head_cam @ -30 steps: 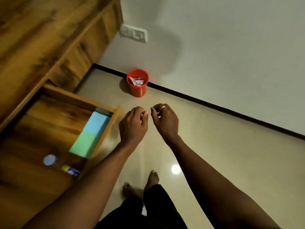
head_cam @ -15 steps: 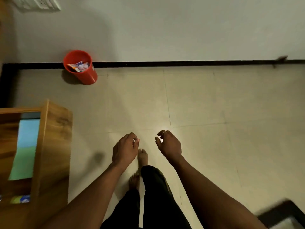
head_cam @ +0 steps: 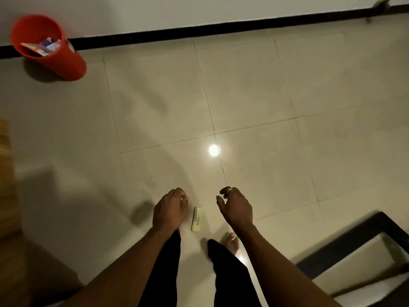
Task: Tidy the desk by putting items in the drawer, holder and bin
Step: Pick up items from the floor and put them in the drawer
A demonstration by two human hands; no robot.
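Observation:
A small pale yellow-green packet (head_cam: pixel 197 218) lies on the tiled floor between my two hands. My left hand (head_cam: pixel 169 210) hangs just left of it with loosely curled fingers and holds nothing. My right hand (head_cam: pixel 235 207), a ring on one finger, hangs just right of the packet, fingers loosely curled and empty. The red bin (head_cam: pixel 47 46) stands at the far left against the wall, with crumpled papers inside.
The wooden desk edge (head_cam: pixel 6 173) shows at the left border. A dark-framed object (head_cam: pixel 358 251) sits at the lower right. My legs and a bare foot (head_cam: pixel 232 242) are below the hands. A black skirting strip (head_cam: pixel 221 29) runs along the wall.
The view has swung right and down, away from the open drawer, which has left the frame. The bin has shifted to the upper left. A packet on the floor has come into view.

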